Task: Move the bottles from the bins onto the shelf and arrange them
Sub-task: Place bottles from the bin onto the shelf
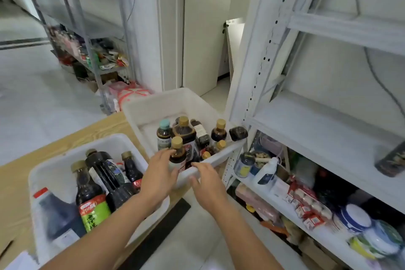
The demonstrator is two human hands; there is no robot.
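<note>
1. Bottles (184, 131) of dark sauce stand crowded in the far white bin (149, 107). More lie in the near bin (57, 166), and one dark bottle (392, 160) is on the shelf board (317, 129).
2. Left hand (158, 173) touches a gold-capped bottle (177, 153), fingers extended and not closed round it. Right hand (208, 182) rests straight-fingered on the far bin's rim.
3. Recommended: grip the body and lift vertically, clear of its neighbours.
4. Both bins sit on a wooden table (19, 182) over a pale tiled floor (43, 94).
</note>
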